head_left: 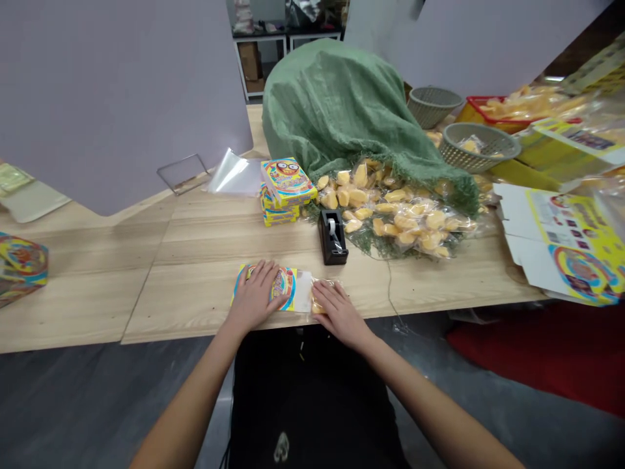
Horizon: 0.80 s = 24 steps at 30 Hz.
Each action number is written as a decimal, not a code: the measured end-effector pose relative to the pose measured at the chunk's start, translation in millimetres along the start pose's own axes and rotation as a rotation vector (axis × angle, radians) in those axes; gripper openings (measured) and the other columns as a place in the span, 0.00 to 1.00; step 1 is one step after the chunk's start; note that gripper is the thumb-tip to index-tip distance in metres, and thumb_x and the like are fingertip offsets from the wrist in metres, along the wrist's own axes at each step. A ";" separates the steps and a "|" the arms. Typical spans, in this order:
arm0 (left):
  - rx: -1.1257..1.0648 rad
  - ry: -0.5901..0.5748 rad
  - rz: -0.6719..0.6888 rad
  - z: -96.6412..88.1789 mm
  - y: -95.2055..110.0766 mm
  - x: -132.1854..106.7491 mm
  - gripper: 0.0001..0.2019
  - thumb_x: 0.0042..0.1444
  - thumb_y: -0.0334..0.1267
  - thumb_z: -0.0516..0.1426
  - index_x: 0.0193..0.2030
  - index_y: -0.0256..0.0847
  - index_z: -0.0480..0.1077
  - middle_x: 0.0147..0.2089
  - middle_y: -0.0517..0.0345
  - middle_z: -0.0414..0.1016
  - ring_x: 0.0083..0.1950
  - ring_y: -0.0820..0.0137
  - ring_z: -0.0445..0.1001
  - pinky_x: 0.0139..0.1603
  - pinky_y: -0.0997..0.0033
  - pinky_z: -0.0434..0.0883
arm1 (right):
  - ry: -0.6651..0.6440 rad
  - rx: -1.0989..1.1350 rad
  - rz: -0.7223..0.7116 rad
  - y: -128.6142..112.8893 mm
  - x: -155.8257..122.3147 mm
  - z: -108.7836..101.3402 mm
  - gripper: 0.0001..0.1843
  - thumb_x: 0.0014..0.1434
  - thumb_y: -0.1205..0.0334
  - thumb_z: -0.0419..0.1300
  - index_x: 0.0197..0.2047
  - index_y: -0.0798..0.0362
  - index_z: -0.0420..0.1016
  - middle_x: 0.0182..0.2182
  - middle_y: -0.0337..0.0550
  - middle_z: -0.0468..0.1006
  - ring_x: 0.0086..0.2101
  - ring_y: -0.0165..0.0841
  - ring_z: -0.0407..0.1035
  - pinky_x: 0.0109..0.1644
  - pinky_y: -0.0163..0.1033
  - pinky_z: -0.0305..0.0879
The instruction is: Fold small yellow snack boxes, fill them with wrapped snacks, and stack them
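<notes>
A small printed carton (289, 286) in yellow, blue and red lies near the table's front edge. Its white end flap (303, 290) points to the right. My left hand (255, 294) rests on top of the carton, fingers stretched out and thumb apart. At the flap's end is a clear packet (317, 307) with yellow-orange pieces inside. The fingers of my right hand (340, 310) are together over this packet, holding it against the carton's right end; they cover most of it. Beyond the hands stands a black tape dispenser (334, 238) with a roll in it.
Several finished-looking cartons (288, 182) are stacked behind. Many wrapped yellow pieces (410, 215) lie under a green cloth (336, 104). Clear plastic sheets (234, 172) lie left of the stack. Grey baskets (481, 146) and flattened cartons (566, 244) are on the right; another carton (22, 267) is far left.
</notes>
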State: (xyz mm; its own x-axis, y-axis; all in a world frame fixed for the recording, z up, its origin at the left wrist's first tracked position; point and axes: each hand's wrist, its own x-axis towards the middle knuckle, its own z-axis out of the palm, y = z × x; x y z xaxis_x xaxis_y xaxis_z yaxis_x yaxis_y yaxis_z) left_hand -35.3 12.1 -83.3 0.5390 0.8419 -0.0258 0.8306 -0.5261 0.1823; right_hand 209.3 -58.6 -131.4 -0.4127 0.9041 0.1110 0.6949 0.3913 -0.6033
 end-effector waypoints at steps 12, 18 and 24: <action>0.011 0.012 0.001 -0.1 1.5 -0.8 0.33 0.61 0.58 0.47 0.66 0.37 0.55 0.68 0.46 0.57 0.70 0.55 0.50 0.69 0.47 0.40 | 0.181 -0.236 0.110 -22.3 42.9 17.7 0.26 0.61 0.55 0.57 0.60 0.54 0.64 0.62 0.56 0.62 0.61 0.51 0.53 0.63 0.64 0.43; -0.018 0.007 -0.007 -0.5 -0.4 -0.4 0.33 0.61 0.58 0.47 0.65 0.37 0.56 0.68 0.47 0.57 0.70 0.56 0.50 0.69 0.47 0.40 | 0.267 -0.304 0.020 -11.5 26.2 4.9 0.15 0.61 0.57 0.59 0.50 0.46 0.76 0.44 0.50 0.73 0.44 0.43 0.65 0.49 0.49 0.61; -0.028 -0.045 0.047 -3.9 -2.1 -1.2 0.49 0.47 0.67 0.56 0.67 0.36 0.51 0.69 0.43 0.53 0.71 0.51 0.48 0.69 0.44 0.38 | 0.305 -0.119 0.021 -9.3 45.6 12.8 0.11 0.59 0.59 0.61 0.45 0.52 0.77 0.37 0.50 0.74 0.39 0.40 0.66 0.44 0.46 0.64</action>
State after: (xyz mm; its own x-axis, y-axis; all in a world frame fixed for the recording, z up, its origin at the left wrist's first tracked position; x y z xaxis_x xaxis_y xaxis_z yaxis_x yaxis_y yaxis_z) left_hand -38.2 12.6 -79.8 0.5835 0.8099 -0.0603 0.8003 -0.5609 0.2118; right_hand 176.5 -23.2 -130.9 -0.2139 0.9151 0.3419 0.7727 0.3726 -0.5139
